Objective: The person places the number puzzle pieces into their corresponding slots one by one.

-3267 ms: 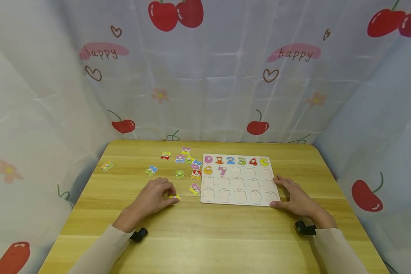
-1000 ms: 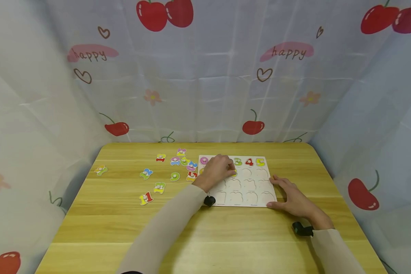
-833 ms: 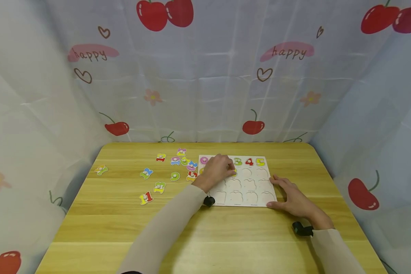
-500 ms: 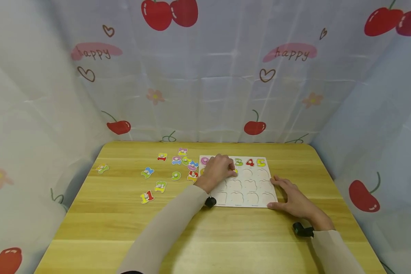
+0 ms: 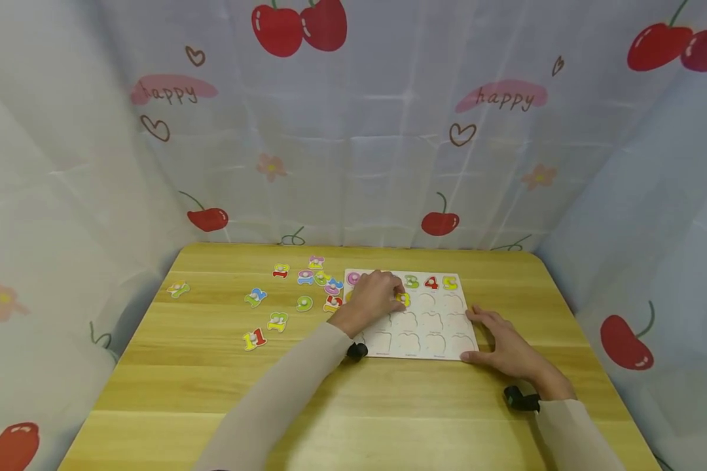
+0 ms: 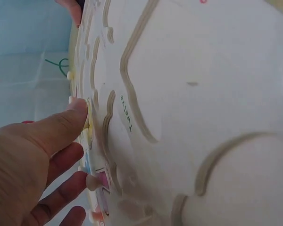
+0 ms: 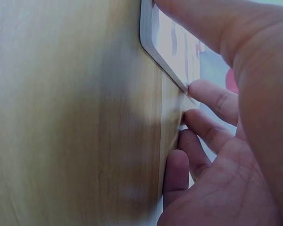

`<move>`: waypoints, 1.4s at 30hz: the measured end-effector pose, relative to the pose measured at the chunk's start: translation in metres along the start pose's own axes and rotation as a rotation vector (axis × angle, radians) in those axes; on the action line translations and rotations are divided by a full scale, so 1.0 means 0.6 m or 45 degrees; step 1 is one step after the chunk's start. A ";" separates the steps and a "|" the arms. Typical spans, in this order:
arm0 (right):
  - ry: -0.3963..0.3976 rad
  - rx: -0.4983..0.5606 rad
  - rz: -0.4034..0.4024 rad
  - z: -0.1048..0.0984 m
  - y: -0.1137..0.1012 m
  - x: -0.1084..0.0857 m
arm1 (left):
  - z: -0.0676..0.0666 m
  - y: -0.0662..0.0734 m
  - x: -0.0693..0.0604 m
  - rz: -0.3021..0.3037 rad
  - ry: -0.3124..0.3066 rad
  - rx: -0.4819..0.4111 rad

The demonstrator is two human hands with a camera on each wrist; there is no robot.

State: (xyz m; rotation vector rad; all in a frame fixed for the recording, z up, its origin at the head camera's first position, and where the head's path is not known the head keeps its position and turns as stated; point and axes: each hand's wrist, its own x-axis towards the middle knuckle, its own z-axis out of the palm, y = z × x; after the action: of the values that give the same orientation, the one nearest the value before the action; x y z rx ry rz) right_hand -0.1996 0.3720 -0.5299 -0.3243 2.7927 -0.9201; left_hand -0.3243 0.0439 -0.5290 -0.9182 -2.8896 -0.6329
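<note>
My left hand [image 5: 370,299] reaches over the white number puzzle board [image 5: 383,343] and pinches a yellow number puzzle piece [image 5: 404,299] at the third slot of the second row. In the left wrist view its thumb [image 6: 68,122] is at the yellow piece, with other fingers spread below. The hand covers part of the two upper rows. My right hand [image 5: 509,347] rests at the board's right side with fingers extended; the thumb lies on the near corner and the index fingertip [image 7: 198,87] touches the edge. Number pieces including green 3 [image 5: 411,281], red 4 [image 5: 432,282] and yellow 5 [image 5: 450,282] sit in the top row.
Several loose number pieces lie left of the board, among them a green 9 [image 5: 304,303], an 11 [image 5: 255,339], a 12 [image 5: 256,297] and a 15 [image 5: 332,303]. The wooden table [image 5: 365,418] is bordered by cherry-patterned curtains [image 5: 377,176].
From the table left of the board, my left hand has carried the yellow piece to the second row. It has stayed there since about one second ago. The right hand keeps its place.
</note>
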 end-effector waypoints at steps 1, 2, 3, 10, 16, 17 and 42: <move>-0.001 -0.002 0.001 0.001 0.000 0.000 | -0.004 -0.001 -0.005 0.003 0.000 -0.021; 0.002 -0.004 0.001 0.002 0.000 -0.001 | -0.009 -0.003 -0.010 -0.001 0.001 -0.045; 0.003 -0.005 -0.001 0.003 0.000 -0.001 | -0.013 -0.006 -0.016 -0.008 0.004 -0.072; 0.018 -0.023 -0.019 0.004 0.000 -0.003 | -0.051 -0.038 -0.055 -0.044 0.052 -0.157; 0.009 -0.027 -0.010 0.004 0.001 -0.002 | -0.079 -0.076 -0.097 -0.112 0.083 -0.172; 0.007 -0.026 -0.009 0.004 0.001 -0.002 | -0.085 -0.083 -0.105 -0.117 0.085 -0.184; 0.013 -0.039 -0.016 0.003 -0.002 -0.002 | -0.148 -0.238 -0.242 -0.228 0.056 -0.128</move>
State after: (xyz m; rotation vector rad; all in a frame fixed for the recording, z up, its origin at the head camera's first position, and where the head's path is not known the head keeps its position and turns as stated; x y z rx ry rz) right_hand -0.1980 0.3704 -0.5305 -0.3426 2.8195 -0.8851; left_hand -0.2920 -0.1759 -0.5242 -0.6492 -2.9463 -0.8076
